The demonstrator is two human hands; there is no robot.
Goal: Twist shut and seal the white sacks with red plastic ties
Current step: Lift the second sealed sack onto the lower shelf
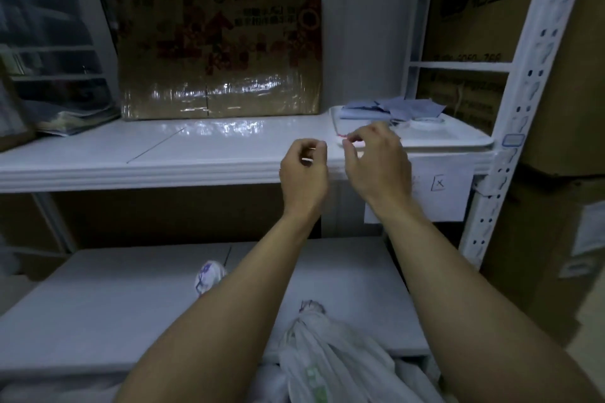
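1. Head view, the relation that matters: the red ties [343, 138] lie as a small red patch at the near left edge of the white tray [458, 141], which sits on the right end of the upper shelf [131, 154]. They are ahead of both hands and touching or just under the right hand's fingertips; they are too blurred to tell their long axis or their number

2. Head view, the sacks: one white sack [314, 347] lies low, between the forearms on the lower surface, its neck bunched at the top and pointing away from the person. Whether a tie is already on that neck I cannot tell. A second, smaller white bundle [209, 275] lies just left of the left forearm. Both are well behind the hands, so any tie picked up must come back down toward the body

3. Head view, right hand [376, 160]: it is the nearer one to the ties, fingers curled downward, thumb and forefinger close together over the red patch. It looks to be pinching at a tie, though a firm hold is not clear

4. Head view, left hand [304, 170]: just beside the right, over the shelf's front edge, loosely curled with fingertips near the thumb. It seems to hold nothing, but the blur leaves that uncertain
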